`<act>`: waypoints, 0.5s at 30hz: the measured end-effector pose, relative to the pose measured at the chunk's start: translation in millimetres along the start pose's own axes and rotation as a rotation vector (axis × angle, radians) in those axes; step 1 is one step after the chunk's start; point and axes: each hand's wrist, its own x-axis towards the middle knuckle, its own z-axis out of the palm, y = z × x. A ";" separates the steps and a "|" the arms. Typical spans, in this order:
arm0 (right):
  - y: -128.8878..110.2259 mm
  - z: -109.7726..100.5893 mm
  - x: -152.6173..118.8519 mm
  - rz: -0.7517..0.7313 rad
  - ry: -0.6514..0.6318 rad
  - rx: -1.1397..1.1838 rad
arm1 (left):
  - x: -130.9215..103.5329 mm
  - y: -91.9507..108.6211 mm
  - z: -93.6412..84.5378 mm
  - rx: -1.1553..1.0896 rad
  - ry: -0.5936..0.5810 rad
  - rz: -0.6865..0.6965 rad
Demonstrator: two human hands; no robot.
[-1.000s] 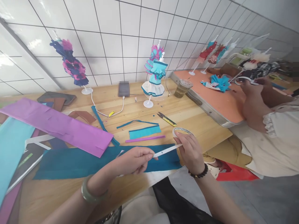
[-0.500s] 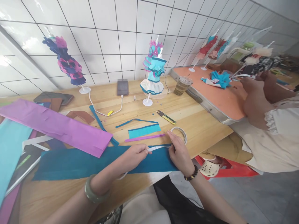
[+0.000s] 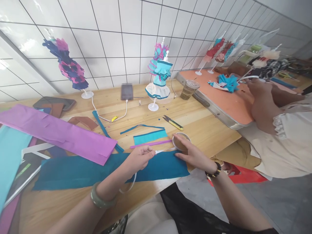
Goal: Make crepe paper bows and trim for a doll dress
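Note:
My left hand (image 3: 140, 159) is closed in a pinch on a narrow white tape (image 3: 161, 151), whose loose end (image 3: 133, 185) curls down below the wrist. The tape stretches rightward to a white roll of tape (image 3: 174, 141). My right hand (image 3: 195, 154) spans this roll, fingers across its top and thumb at its near side; part of the roll is hidden beneath. Under both hands lies a long dark teal fabric strip (image 3: 83, 172). Just beyond are a thin purple strip (image 3: 151, 144), a light turquoise piece with a dark edge (image 3: 149, 137) and a thin teal strip (image 3: 143, 125).
Yellow-handled thread snips (image 3: 173, 123) lie behind the roll. Doll stands with dresses (image 3: 158, 78) (image 3: 73, 71), a cup (image 3: 190, 89) and a cabled device (image 3: 127, 92) stand along the wall. Purple fabric (image 3: 60, 136) is at left. Another person's hands (image 3: 263, 91) work at the orange table (image 3: 234, 109).
My right hand has shifted from the tape strip onto the roll, which has moved slightly left. My left hand still pinches the tape, and its loose end now shows more.

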 end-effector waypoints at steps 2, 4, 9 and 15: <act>-2.8 -4.1 -0.5 -0.001 0.093 0.013 | 0.5 -0.4 -0.4 -0.007 0.022 0.018; -10.7 -4.4 -3.3 -0.014 0.285 -0.001 | 0.8 -1.9 -1.2 0.012 0.023 0.046; -40.2 13.1 -20.6 -0.205 0.214 -0.093 | 1.3 -3.8 -4.2 -0.033 0.011 0.077; -77.7 63.0 -24.1 -0.298 0.117 -0.189 | -3.6 4.2 -1.1 -0.118 -0.010 0.073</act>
